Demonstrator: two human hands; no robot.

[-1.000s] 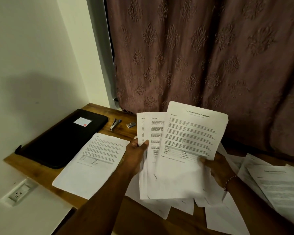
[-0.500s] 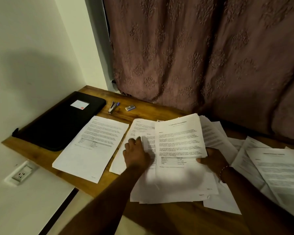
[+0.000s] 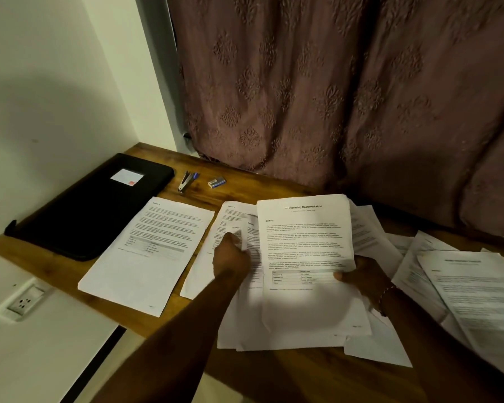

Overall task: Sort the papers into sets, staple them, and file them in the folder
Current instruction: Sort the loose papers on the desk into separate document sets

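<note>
1. Wooden table (image 3: pixel 274 376) under the left hand (image 3: pixel 230 260).
2. Black folder (image 3: pixel 93 205) far left of it, printed sheet (image 3: pixel 149 251) just left.
3. Stapler (image 3: pixel 186 182) and staple box (image 3: pixel 216 182) beyond it.
4. Loose papers (image 3: pixel 463 286) spread rightward.

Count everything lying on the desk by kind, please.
Black folder: 1
Stapler: 1
Small box: 1
Papers: too overlapped to count
Total apart from the papers: 3
</note>
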